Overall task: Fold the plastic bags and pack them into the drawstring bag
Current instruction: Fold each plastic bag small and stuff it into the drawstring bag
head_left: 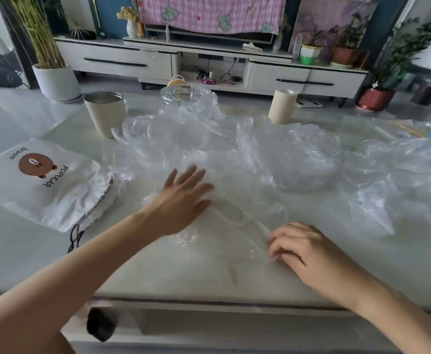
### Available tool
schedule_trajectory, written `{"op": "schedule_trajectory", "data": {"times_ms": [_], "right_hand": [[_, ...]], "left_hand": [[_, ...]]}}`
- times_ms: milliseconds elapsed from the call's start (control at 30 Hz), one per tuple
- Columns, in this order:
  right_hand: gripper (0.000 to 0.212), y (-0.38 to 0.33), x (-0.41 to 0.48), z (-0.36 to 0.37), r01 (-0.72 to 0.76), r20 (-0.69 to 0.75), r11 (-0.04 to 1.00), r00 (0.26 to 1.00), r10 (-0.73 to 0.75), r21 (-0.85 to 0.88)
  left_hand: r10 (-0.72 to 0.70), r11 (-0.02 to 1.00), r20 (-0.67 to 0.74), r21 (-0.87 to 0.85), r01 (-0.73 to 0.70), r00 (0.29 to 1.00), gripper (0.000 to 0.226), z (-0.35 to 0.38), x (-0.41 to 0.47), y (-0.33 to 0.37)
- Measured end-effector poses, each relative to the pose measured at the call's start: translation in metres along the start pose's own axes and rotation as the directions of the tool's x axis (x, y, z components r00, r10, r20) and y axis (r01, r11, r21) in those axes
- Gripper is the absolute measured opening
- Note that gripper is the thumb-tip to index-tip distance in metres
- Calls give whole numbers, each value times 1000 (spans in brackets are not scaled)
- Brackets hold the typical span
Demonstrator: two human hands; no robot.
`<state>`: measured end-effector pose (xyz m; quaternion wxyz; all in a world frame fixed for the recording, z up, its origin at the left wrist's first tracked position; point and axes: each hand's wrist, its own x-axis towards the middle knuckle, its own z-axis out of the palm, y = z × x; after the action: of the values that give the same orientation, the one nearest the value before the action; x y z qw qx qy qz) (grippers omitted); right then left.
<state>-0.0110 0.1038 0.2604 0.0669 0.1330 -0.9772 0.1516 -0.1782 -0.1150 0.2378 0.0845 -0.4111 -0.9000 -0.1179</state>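
Several clear plastic bags lie crumpled in a heap across the middle and right of the white table. One clear bag is spread flat near the front edge. My left hand lies flat on it with straight fingers, pressing it down. My right hand pinches the near right edge of that flat bag with curled fingers. A white drawstring bag with a brown bear print lies flat at the left, its black cord trailing toward the front.
A beige metal-rimmed cup stands at the back left, a glass ashtray at the back middle, a beige cylinder at the back right. Beyond the table stand a TV cabinet and potted plants.
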Motion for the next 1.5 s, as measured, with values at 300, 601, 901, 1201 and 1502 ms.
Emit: {"op": "schedule_trajectory", "data": {"times_ms": [300, 601, 901, 1201, 1502], "right_hand": [[42, 7, -19, -42, -235, 311, 969, 929, 201, 75], [38, -18, 35, -1, -180, -202, 972, 957, 208, 150], [109, 29, 43, 31, -338, 71, 932, 934, 349, -127], [45, -15, -17, 1, -130, 140, 970, 985, 103, 204], [12, -21, -12, -5, -135, -128, 870, 967, 220, 474]], "left_hand": [[-67, 969, -212, 220, 115, 975, 47, -28, -4, -39], [-93, 972, -43, -219, 82, 995, 46, -17, -20, 75], [-16, 999, 220, -36, 24, 975, 102, 18, -31, 53], [128, 904, -119, -395, -166, 985, 52, 7, -57, 51], [198, 917, -127, -325, -229, 972, 52, 5, -67, 48]]}}
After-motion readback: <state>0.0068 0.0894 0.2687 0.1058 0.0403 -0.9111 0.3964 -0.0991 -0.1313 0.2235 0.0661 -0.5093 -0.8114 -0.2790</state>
